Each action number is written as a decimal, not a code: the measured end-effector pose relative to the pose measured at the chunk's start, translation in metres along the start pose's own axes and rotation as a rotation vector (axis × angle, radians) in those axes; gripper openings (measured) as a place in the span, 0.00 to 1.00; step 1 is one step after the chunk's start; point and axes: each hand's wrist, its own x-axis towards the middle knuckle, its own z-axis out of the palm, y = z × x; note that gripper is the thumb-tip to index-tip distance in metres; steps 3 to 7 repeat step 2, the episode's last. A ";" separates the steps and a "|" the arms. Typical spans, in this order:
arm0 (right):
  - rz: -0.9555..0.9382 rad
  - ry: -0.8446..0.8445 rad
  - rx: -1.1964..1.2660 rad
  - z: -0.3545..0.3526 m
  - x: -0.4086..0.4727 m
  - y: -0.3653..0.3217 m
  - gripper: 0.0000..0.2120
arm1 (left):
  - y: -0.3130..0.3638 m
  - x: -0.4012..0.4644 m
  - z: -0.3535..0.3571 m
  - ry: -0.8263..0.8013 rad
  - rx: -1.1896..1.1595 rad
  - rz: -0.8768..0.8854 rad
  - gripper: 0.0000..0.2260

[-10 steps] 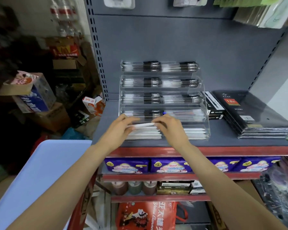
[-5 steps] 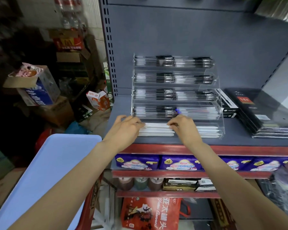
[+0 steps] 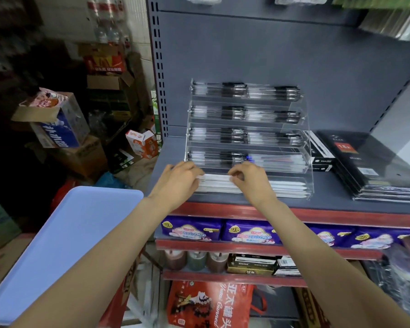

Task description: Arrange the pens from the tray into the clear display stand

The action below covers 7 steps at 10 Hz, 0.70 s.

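Observation:
The clear display stand point(image 3: 304, 125) sits on the grey shelf point(image 3: 341, 204). Its upper tiers hold rows of black pens point(image 3: 234, 91). White pens point(image 3: 216, 184) lie stacked in the bottom tier. My left hand point(image 3: 179, 183) curls over the left ends of these white pens. At the middle of the tier, my right hand point(image 3: 251, 182) pinches the white pens with thumb and curled fingers. The light blue tray point(image 3: 69, 245) is at the lower left, and no pens show on its visible part.
Black boxes point(image 3: 322, 155) and a stack of black packs point(image 3: 376, 171) lie right of the stand. Purple packets point(image 3: 249, 233) fill the shelf below. Cardboard boxes point(image 3: 57, 124) are piled on the floor at left. A perforated shelf upright point(image 3: 158, 74) rises behind the stand's left side.
Both hands have lowered the white pen they held onto the stack in the bottom tier. They now sit a little further apart on it, and the view has shifted left.

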 end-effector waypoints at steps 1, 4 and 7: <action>-0.006 0.020 0.051 -0.002 -0.003 -0.004 0.07 | 0.008 0.000 -0.006 0.023 -0.078 -0.071 0.14; 0.011 0.025 0.085 -0.001 -0.008 -0.008 0.07 | 0.013 -0.003 -0.011 0.085 -0.120 -0.140 0.12; 0.011 0.025 0.085 -0.001 -0.008 -0.008 0.07 | 0.013 -0.003 -0.011 0.085 -0.120 -0.140 0.12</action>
